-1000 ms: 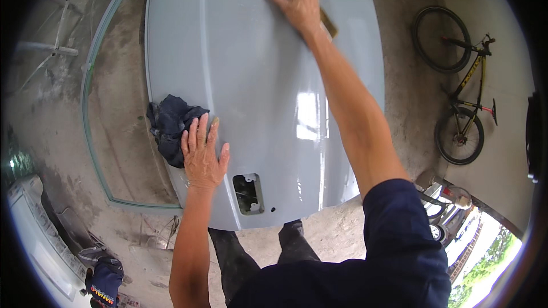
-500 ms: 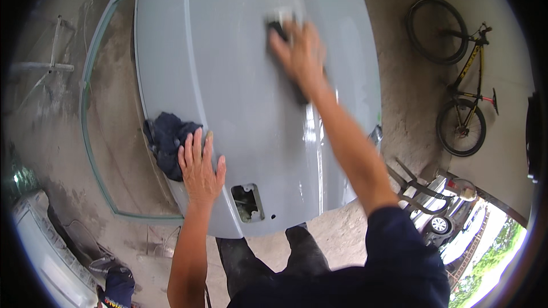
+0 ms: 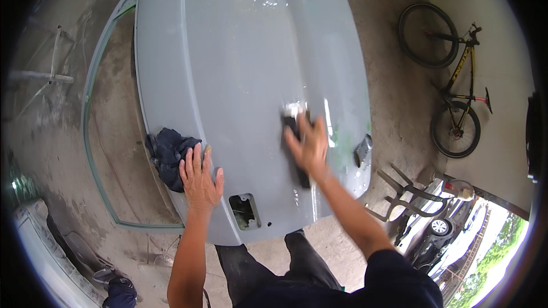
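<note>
Our right hand (image 3: 308, 147) lies flat on the dark sanding block (image 3: 297, 142), pressing it to the grey car panel (image 3: 228, 80) w/ fingers spread, block mostly under the palm. Left hand (image 3: 200, 178) rests open by the blue rag (image 3: 169, 154). Vs 1 sec ago, block has slid down from the far edge toward us.

Smooth, wet-glossy grey car panel (image 3: 228, 80)
</note>
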`<state>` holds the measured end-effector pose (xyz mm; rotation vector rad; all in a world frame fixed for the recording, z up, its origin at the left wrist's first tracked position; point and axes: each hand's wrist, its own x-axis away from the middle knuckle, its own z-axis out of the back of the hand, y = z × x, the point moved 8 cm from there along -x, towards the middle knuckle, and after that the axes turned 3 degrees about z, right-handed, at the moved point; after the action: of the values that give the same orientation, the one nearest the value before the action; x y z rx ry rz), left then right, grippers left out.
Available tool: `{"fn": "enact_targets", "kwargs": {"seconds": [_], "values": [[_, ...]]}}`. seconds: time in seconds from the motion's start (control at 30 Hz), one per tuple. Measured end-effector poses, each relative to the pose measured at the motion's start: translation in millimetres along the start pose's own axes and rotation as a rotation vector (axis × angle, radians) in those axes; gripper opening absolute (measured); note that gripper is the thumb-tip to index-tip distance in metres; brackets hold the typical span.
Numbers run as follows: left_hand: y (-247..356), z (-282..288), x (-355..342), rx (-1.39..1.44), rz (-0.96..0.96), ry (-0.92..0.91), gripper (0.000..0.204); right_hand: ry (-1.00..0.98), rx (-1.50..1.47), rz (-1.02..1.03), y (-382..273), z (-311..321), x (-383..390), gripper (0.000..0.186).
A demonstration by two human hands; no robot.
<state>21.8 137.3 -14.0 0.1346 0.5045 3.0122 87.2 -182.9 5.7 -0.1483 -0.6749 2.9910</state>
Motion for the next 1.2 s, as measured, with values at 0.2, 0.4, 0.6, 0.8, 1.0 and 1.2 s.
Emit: {"fn": "enact_targets", "kwargs": {"seconds": [0.2,0.4,0.6,0.8,1.0,1.2], "values": [[-6,-10,6,0.02,-0.001,0.033,0.067,0.175,-0.036,0.319,-39,-37,-263,0.051],[0,1,2,0.012,-0.013,0.059,0.067,0.049,-0.102,0.33,-70,-14,-63,0.052],[1,6,-1,0.022,-0.039,0.088,0.069,-0.275,-0.059,0.362,-69,-6,44,0.063],[-8,-7,5,0.051,-0.007,0.074,0.068,0.071,-0.143,0.479,-108,-74,-240,0.052],[-4,0,2,0.082,-0.013,0.066,0.069,-0.027,-0.127,0.388,-117,-31,-32,0.048],[-5,2,1,0.026,-0.006,0.052,0.07,-0.296,-0.106,0.63,-102,-19,85,0.066]]}}
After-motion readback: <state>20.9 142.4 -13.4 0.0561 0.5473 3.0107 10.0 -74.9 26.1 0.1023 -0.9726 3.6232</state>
